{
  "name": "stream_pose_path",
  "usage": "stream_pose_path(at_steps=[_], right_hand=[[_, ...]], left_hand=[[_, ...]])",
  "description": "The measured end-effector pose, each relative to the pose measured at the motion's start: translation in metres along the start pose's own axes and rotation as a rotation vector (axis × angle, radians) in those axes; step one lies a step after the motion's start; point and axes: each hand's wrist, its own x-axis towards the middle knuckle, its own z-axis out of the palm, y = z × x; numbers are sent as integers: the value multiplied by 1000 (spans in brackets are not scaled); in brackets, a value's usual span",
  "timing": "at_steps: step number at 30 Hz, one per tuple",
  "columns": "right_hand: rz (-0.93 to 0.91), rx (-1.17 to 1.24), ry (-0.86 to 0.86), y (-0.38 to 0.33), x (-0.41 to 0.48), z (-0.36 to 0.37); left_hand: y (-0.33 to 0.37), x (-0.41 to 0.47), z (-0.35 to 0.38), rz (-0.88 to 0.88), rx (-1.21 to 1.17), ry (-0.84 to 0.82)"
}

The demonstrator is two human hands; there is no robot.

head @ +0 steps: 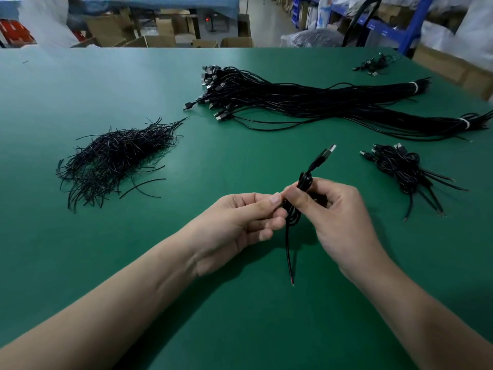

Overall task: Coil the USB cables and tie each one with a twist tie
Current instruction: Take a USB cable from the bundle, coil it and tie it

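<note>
Coiled cable [298, 206]: black, held above the table [133, 263] at frame centre, between both hands.
USB plug [329, 150]: sticks up and to the right from the coil.
Loose tail [289, 252]: hangs below the hands, red at its tip.
Left hand [240, 220]: thumb and fingers pinch the coil's left side.
Right hand [330, 209]: fingers curled round the coil, thumb pressing its front.
Twist ties [114, 158]: black heap, left of centre.
Uncoiled cables [306, 102]: long bundles across the upper right.
Finished coils [400, 169]: small pile right of the hands.
</note>
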Motion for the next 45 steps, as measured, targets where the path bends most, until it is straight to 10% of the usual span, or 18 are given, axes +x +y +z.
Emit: stream_pose_path(at_steps=[12, 45], right_hand=[[73, 374, 15, -7, 0, 5], [116, 417, -6, -19, -6, 18]], left_hand=[[-11, 2, 6, 236, 185, 154], [-22, 7, 17, 350, 123, 183]])
